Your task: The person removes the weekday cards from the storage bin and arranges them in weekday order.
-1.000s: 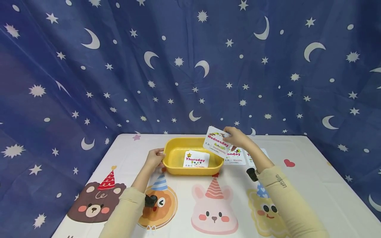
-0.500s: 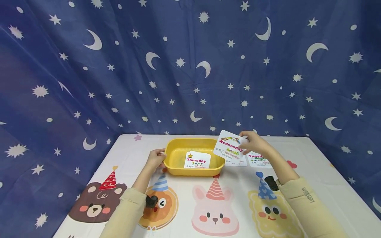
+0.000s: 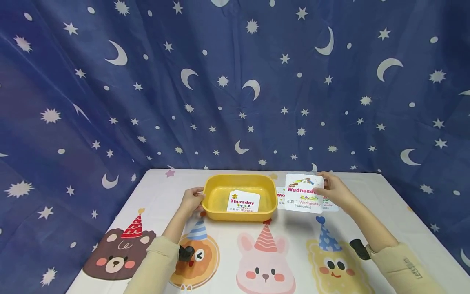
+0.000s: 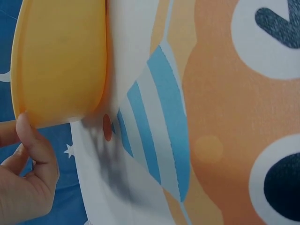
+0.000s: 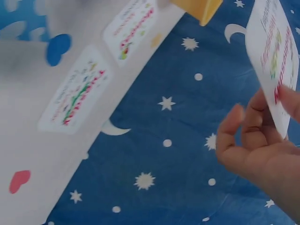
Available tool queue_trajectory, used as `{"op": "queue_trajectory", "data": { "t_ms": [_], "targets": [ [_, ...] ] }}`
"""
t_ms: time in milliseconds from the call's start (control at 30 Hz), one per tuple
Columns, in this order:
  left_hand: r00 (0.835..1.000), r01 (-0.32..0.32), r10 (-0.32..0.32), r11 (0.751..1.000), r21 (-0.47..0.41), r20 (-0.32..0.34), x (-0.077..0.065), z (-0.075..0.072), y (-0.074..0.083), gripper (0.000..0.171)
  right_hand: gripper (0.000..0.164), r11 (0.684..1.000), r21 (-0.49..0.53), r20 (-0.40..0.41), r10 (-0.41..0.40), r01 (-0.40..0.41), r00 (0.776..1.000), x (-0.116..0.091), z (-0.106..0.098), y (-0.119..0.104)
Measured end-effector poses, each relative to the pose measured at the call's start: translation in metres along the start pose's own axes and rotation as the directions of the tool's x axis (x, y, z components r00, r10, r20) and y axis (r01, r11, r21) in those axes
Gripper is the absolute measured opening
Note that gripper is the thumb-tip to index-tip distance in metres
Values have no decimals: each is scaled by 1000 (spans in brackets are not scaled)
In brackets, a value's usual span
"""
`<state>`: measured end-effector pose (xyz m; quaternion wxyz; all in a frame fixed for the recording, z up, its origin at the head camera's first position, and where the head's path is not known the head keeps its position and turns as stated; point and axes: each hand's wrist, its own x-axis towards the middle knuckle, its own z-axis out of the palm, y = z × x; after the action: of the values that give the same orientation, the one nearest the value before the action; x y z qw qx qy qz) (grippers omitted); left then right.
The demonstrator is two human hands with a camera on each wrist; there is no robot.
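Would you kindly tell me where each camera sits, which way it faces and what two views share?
Head: worn on the head, looks forward and down at the yellow tray and Wednesday card; left hand, right hand and sleeves show.
Left wrist: worn there, looks at the yellow tray; left hand shows.
Right wrist: worn there, looks at the Wednesday card and two cards; right hand shows.
Shared: head and right wrist, Wednesday card.

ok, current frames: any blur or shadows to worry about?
Head: Wednesday card readable, though right hand hides the big word's end, soft shadow on the cloth below; left wrist: dim, darker shadow on the cloth by the tray; right wrist: blurry, lettering smeared on Monday card and Tuesday card.
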<state>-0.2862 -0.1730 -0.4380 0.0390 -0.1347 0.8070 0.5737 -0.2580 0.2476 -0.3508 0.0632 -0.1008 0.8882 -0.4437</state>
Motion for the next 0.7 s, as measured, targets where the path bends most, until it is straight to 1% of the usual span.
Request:
{"op": "queue_trajectory", "data": {
  "t_ms": [133,267,333,367,433,500,567,633,700],
  "targets": [
    [1000,-10,10,1000,-4,2,1,1,1,40,52,998,61,26,3,-5,1000,-11,-5,10],
    [1000,-15,15,1000,-5,3,0,0,0,40,61,991,125,60,38,-45,997,-18,-9,24],
    [1000,-3,3,1000,-3,3,-1,-1,0,40,64,989,127,72,68,-76,995,-21,-11,34],
    [1000,-1,1,1000,-2,4,-2,-1,0,40,64,990,111,69,84,-92,994,-22,-11,39],
    [1000,2,-2,1000,-4,7,-2,-1,-1,41,64,990,75,43,120,-123,992,-24,-14,49],
    [1000,1,-1,1000,-4,8,-2,0,0,41,61,988,45,-7,149,-148,989,-25,-17,58],
    [1000,-5,5,1000,-3,9,-2,0,0,41,59,984,37,-63,178,-176,982,-27,-22,67],
    [1000,-6,6,1000,-2,6,-1,1,0,41,59,975,66,-106,218,-212,970,-29,-25,75],
    [1000,-4,4,1000,0,2,-1,1,0,40,62,963,96,-131,262,-251,956,-32,-29,82]
  ]
}}
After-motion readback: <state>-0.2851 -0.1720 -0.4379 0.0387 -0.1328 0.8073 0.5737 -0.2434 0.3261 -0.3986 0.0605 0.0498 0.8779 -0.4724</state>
